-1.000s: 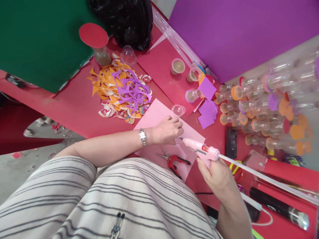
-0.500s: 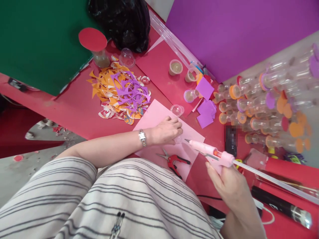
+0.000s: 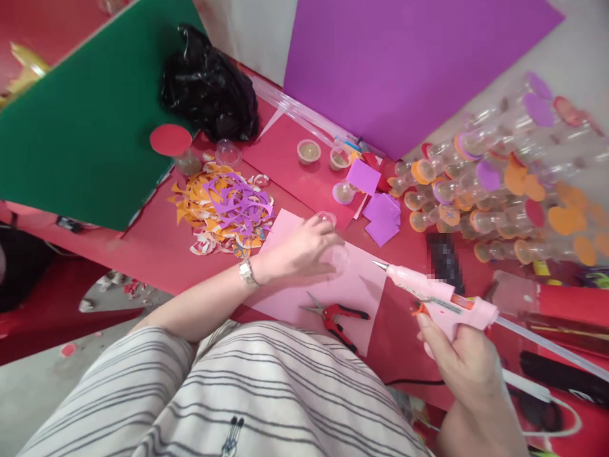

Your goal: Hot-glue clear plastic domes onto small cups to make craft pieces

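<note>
My left hand [image 3: 307,251] is above the pink sheet [image 3: 361,285], its fingers curved around a small clear plastic cup [image 3: 340,259] that is blurred and hard to make out. Another clear cup [image 3: 326,219] sits just beyond these fingers. My right hand [image 3: 469,362] grips a pink glue gun [image 3: 428,289] by its handle, with the thumb near the orange trigger. The gun's metal nozzle points left towards the cup but stands apart from it. A long clear glue stick [image 3: 552,346] sticks out of its back. Red-handled snips [image 3: 340,317] lie open on the pink sheet.
Orange and purple paper scraps [image 3: 228,206] are heaped at left, near a black plastic bag [image 3: 209,89]. Purple paper squares [image 3: 382,216] and filled cups [image 3: 309,152] lie farther back. Rows of clear cup shapes [image 3: 504,222] stand at right. A black cord [image 3: 413,382] runs below the gun.
The glue gun has moved right, so its nozzle has drawn away from the clear cup. My left fingers have loosened and spread somewhat. The camera view has shifted.
</note>
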Demonstrator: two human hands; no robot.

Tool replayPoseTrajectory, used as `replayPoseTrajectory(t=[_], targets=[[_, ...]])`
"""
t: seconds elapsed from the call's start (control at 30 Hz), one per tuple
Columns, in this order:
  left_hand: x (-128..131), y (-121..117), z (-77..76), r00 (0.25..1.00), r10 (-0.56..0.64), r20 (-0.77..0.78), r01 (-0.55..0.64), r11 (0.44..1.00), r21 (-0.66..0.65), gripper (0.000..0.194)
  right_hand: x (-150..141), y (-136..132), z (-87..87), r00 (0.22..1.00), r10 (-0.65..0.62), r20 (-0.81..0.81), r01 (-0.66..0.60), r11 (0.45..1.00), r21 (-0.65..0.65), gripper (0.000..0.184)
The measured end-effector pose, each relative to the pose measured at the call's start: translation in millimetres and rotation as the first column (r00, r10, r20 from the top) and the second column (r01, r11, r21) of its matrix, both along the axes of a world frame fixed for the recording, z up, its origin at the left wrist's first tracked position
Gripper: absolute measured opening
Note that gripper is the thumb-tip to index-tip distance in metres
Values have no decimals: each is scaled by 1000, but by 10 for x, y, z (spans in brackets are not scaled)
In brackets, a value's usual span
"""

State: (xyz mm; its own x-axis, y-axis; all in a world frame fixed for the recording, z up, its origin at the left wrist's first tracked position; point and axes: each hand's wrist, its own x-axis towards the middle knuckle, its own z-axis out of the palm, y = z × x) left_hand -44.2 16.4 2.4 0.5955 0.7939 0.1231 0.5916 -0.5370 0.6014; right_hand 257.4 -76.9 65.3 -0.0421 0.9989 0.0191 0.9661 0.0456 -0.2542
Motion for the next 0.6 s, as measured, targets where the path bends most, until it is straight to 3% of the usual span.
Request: replayPoseTrajectory(t=[0.13, 0.2, 0.4, 0.5, 0.6], targets=[[-255, 296, 131, 919, 366, -144, -360, 931, 65, 43, -52, 17, -60, 992, -34, -121, 28, 998, -54, 46], [-328, 456, 124, 867, 451, -212, -445, 892, 76, 40, -138, 43, -74, 986, 10, -164, -24, 996, -83, 47], [-333, 791, -54, 820, 490, -295, -490, 868, 80, 43, -340, 70, -132, 979, 168, -118, -161, 985, 60, 44], [-317, 826, -143, 819, 469, -330, -477, 877, 62, 44, -307, 52, -181, 971, 220, -95, -209, 971, 114, 43], [-348, 760, -175, 811, 500, -304, -498, 862, 92, 57, -213, 14, -266, 971, 217, -98, -202, 969, 142, 41]])
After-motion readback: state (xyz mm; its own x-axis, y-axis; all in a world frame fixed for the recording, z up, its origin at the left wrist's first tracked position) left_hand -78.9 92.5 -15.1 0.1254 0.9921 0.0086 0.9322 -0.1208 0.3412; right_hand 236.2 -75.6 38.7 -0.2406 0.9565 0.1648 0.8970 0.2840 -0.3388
